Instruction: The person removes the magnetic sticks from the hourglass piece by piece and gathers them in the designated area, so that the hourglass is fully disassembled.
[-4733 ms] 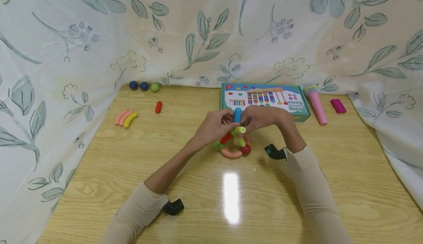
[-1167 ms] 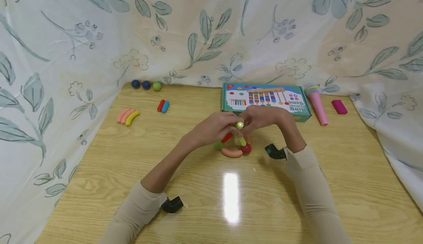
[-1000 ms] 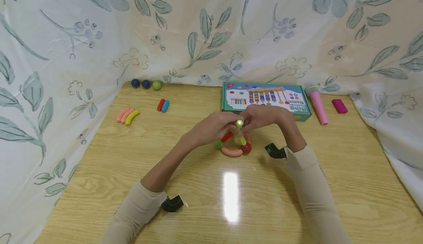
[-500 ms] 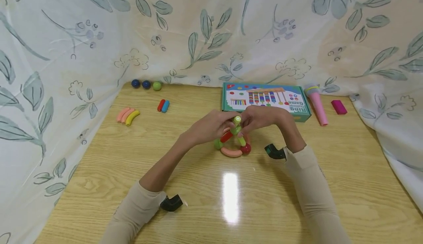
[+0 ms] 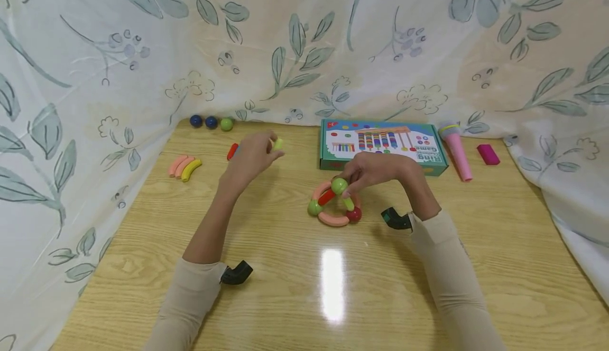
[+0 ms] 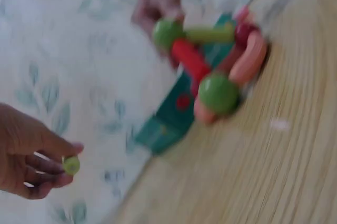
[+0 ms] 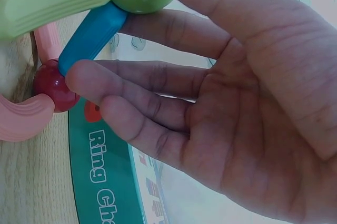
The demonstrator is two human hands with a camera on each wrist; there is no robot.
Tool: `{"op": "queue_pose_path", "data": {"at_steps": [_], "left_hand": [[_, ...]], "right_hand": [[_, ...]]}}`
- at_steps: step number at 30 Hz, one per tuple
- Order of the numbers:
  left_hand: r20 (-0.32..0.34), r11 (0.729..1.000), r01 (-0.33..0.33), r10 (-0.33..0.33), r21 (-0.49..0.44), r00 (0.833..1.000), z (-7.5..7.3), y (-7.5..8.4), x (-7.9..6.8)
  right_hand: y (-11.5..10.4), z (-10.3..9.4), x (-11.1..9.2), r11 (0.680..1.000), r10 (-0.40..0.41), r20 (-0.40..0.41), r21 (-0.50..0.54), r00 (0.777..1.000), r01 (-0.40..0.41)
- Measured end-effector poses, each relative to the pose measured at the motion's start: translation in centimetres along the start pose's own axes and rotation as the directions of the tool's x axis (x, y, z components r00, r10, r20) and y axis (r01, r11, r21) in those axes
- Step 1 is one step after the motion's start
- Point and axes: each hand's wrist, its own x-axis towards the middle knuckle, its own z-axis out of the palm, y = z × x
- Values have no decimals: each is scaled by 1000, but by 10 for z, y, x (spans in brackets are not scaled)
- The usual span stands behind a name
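My left hand (image 5: 252,153) pinches a short light-green magnetic rod (image 6: 71,165) between thumb and fingers, above the table's back left part. My right hand (image 5: 378,170) holds the green ball (image 5: 339,185) at the top of a magnetic stick-and-ball frame, thumb and index finger on it. From that ball a red rod (image 5: 326,197), a light-green rod (image 5: 349,203) and a blue rod (image 7: 90,37) slope down. The frame's base is a ring of curved pink rods (image 5: 333,219) joined by balls, among them a green ball (image 5: 314,207) and a dark red ball (image 5: 354,214).
A red rod (image 5: 232,151) lies beside a blue rod partly behind my left hand. Curved pink pieces and a yellow piece (image 5: 191,170) lie left; blue and green balls (image 5: 227,124) line the back. A game box (image 5: 385,145), toy microphone (image 5: 458,153) and magenta block (image 5: 488,154) stand right.
A blue rod was set down beside the red one earlier. Since half a second ago, my left hand has moved left with the light-green rod, off the top ball. My right hand stays.
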Motion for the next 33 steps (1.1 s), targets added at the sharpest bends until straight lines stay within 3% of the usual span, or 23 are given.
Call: {"op": "queue_pose_path", "data": {"at_steps": [4,9,15,26,33], "left_hand": [[-30,986,153,-151,74,988,-1,-34,5],[-39,970,222,-219,103,975,3,-60,10],[-95,966,240,-231,95,968,11,-71,12],[-210,948,279,-245,150,946,29,-87,13],[-195,909,400,-374,117,907,29,-94,11]], "right_hand": [[1,1,0,1000,-17,3,16,1000,17],[1,1,1,999,-24,7,30,1000,24],[0,0,1,1000,-1,-4,3,1000,1],[2,1,0,999,-29,-5,15,1000,29],[3,0,0,999,-32,-2,11,999,32]]}}
